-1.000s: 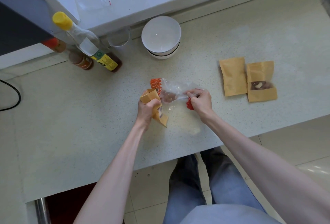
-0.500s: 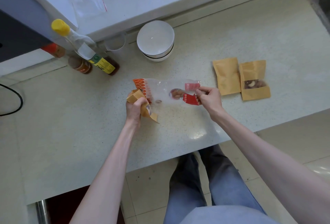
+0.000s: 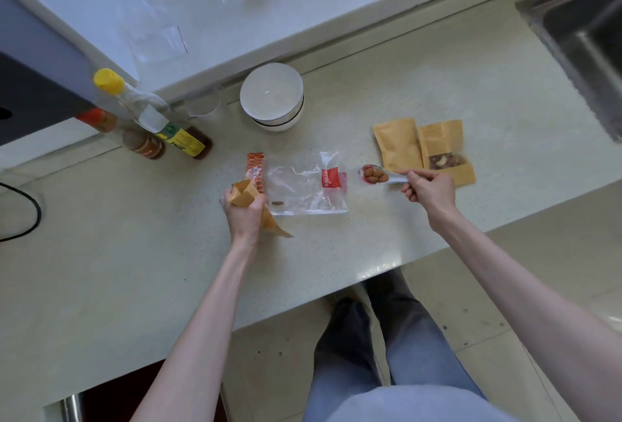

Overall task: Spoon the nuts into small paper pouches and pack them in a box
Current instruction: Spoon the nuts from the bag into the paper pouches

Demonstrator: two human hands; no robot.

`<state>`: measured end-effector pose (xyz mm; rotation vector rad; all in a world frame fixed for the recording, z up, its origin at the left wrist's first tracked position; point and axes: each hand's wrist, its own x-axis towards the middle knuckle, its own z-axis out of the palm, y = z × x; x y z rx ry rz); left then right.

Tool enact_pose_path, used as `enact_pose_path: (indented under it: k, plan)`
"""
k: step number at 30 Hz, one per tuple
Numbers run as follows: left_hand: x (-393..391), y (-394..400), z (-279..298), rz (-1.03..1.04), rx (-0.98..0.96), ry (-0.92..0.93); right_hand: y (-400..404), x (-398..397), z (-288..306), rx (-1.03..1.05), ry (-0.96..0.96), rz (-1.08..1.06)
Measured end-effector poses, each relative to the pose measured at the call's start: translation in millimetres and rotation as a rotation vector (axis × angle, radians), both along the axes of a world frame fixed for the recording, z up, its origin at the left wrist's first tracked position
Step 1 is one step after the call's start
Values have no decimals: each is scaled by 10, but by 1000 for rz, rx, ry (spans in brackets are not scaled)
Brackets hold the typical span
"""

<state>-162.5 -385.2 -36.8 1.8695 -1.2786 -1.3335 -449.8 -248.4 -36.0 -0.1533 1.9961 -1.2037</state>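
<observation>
Landmark: the clear plastic bag (image 3: pixel 304 187), which lies flat on the counter (image 3: pixel 134 253); I give every place from it.

Step in hand: I am filling one more pouch, and the loaded spoon is between the bag and the pouch mouth.

Left hand: my left hand (image 3: pixel 244 211) grips the open paper pouch (image 3: pixel 247 197) at the left edge of the bag, fingers curled round its body, mouth turned up and away from me.

Right hand: my right hand (image 3: pixel 429 189) pinches the handle of the spoon (image 3: pixel 382 176), just right of the bag and above the counter.

Nuts: a few almonds (image 3: pixel 374 175) sit in the spoon bowl; one loose almond (image 3: pixel 277 203) lies inside the bag near its left lower corner. The bag looks almost empty.

Finished pouches: two paper pouches (image 3: pixel 424 150) lie side by side to the right of the bag, beyond the spoon; the right one shows nuts through its window.

Other things: a white bowl (image 3: pixel 272 96) stands behind the bag, and sauce bottles (image 3: pixel 158 128) stand to the back left.

Box: I do not see it.

Next move, my judgement: carry the spoon level across the bag to the pouch, bring its tip over the mouth, then tip it slowly. The mouth is narrow, so I should keep it squeezed open, or nuts may fall on the counter.
</observation>
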Motion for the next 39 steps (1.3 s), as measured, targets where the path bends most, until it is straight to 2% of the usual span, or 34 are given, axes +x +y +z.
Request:
enact_pose_path:
  k: [5, 14, 20, 24, 29, 39]
  plan:
    - [-145, 158, 201, -180, -174, -38, 80, -42, 418, -60, 4, 34]
    - [-486, 335, 998, -406, -440, -166, -22, 301, 1742, -238, 21, 274]
    - [-596, 537, 1434, -396, -627, -205, -31, 521, 2382, -283, 77, 373]
    - [-614, 614, 1692, -397, -741, -144, -16, 621, 2610, -297, 140, 424]
    - [-593, 653, 1898, -385, -771, -106, -22, 734, 2810, -301, 371, 509]
    - [-550, 628, 1996, -408, -838, -164, -113, 932, 3139, -287, 908, 769]
